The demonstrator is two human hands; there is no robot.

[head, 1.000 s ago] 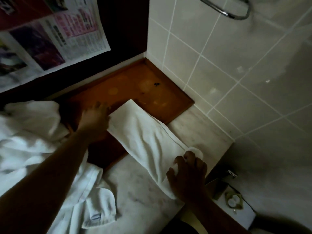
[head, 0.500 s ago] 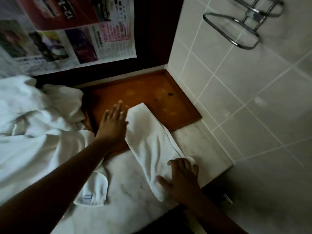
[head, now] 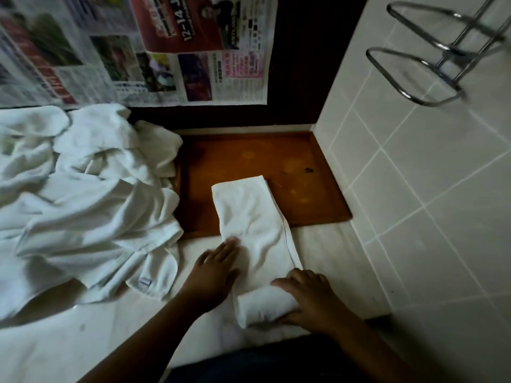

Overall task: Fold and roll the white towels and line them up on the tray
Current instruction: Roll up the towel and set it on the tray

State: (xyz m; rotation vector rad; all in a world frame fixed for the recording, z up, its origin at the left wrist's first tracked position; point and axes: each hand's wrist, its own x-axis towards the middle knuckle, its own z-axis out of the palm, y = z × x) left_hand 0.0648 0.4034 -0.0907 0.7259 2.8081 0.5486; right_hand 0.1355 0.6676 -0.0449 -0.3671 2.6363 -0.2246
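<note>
A white towel (head: 250, 217) folded into a long strip lies with its far end on the brown wooden tray (head: 326, 200) and its near end on the pale counter. The near end is rolled into a short roll (head: 262, 306). My right hand (head: 309, 299) curls around the right side of that roll. My left hand (head: 215, 269) lies flat with straight fingers on the strip's left edge, just beyond the roll. A heap of loose white towels (head: 83, 194) sits left of the tray, overlapping its left rim.
The tray sits in the corner against a grey tiled wall (head: 428, 189) on the right. Newspaper (head: 132, 48) covers the dark back wall. A chrome wire rack (head: 431, 53) hangs on the tiles at upper right. The counter's front edge runs just below my hands.
My left hand has come back from the towel's far end on the tray to its near part. My right hand has begun rolling the near end. The view has tilted up.
</note>
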